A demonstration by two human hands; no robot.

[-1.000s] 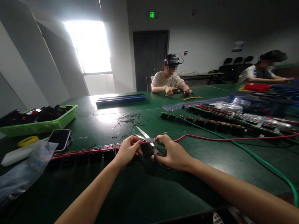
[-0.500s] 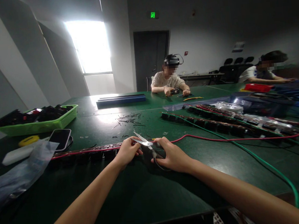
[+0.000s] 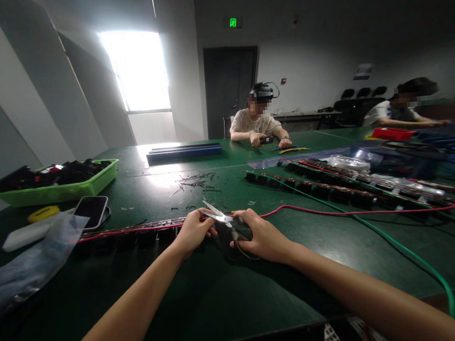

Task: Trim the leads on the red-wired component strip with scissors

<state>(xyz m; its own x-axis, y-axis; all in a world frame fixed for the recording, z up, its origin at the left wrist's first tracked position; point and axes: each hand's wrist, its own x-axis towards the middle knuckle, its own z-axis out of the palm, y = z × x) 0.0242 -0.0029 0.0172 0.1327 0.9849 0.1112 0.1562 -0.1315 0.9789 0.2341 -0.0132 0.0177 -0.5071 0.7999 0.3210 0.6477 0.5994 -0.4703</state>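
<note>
My right hand (image 3: 263,234) is closed around the handles of a pair of scissors (image 3: 225,220). The metal blades are parted and point up and left, their lower part right by the fingers of my left hand (image 3: 195,230). That hand is closed in a pinch at the right end of a long black strip (image 3: 137,234) with wires along its top; exactly what the fingertips grip is hidden. A red wire (image 3: 320,211) runs from beside my right hand toward the right side of the table.
Thin dark offcuts (image 3: 196,181) lie beyond my hands. More wired strips (image 3: 325,185) and a green wire (image 3: 404,247) lie at right. At left are a green basket (image 3: 68,191) of black parts, a phone (image 3: 91,211) and a plastic bag (image 3: 39,263). Two people sit across.
My hands and the scissors stay practically in place. Across the table, one hand of the facing person has shifted slightly at the wires there.
</note>
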